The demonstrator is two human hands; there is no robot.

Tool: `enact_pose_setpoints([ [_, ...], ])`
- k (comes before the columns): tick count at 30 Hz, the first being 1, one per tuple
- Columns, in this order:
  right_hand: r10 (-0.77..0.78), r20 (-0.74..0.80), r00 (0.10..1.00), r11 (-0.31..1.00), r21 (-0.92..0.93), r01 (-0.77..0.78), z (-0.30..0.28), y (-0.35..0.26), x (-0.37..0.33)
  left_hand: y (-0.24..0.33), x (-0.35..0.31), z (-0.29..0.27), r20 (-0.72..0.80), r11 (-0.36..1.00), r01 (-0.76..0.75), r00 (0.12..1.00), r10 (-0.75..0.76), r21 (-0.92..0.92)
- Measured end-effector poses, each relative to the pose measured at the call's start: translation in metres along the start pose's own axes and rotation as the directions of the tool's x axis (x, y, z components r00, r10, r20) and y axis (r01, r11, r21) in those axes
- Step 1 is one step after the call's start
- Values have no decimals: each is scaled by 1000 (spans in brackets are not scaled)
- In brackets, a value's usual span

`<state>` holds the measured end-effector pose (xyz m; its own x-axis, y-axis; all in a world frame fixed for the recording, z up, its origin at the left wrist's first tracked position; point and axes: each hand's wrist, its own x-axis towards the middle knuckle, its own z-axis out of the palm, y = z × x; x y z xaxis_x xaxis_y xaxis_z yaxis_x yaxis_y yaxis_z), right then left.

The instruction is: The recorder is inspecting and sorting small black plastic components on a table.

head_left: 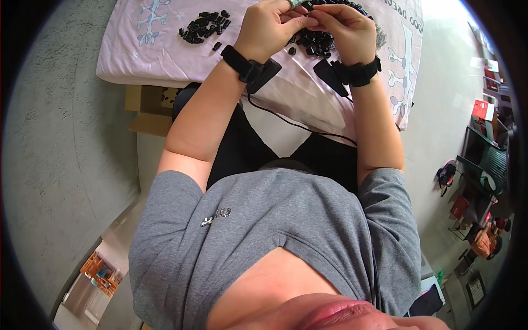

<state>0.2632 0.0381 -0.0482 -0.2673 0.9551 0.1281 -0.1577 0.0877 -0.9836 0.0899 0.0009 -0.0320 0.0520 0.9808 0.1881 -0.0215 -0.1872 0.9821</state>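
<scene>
Both my hands meet at the top edge of the view, over a table. My left hand is closed, its thumb touching the fingertips of my right hand. My right hand pinches with thumb and forefinger at the same spot. What they hold is too small and partly hidden to make out, though something black shows between the fingers. A grey-green wrapping shows at my left fingers. Beneath and behind my right hand lies a pile of small black cylindrical parts. A smaller pile of similar black parts lies left of my left hand.
A pink patterned cloth covers the table. One loose black part sits near the left pile. Black straps with devices circle my wrists, and a cable hangs between them. An open cardboard box stands below the table's left side.
</scene>
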Motion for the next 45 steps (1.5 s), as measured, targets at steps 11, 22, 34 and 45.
enact_pose_setpoints([
  [11,36,118,992,985,163,-55,2,-9,-1,10,0,-4,0,864,-331,934,358,380],
  [22,-19,231,973,999,31,12,8,-19,-5,6,-3,-3,65,839,-293,953,297,458],
  [34,-88,182,979,996,-10,91,3,-17,-3,16,-4,-7,58,870,-260,964,260,419],
  [45,-155,-3,988,396,-916,59,-77,-15,19,-11,7,-93,-248,327,201,962,110,923],
])
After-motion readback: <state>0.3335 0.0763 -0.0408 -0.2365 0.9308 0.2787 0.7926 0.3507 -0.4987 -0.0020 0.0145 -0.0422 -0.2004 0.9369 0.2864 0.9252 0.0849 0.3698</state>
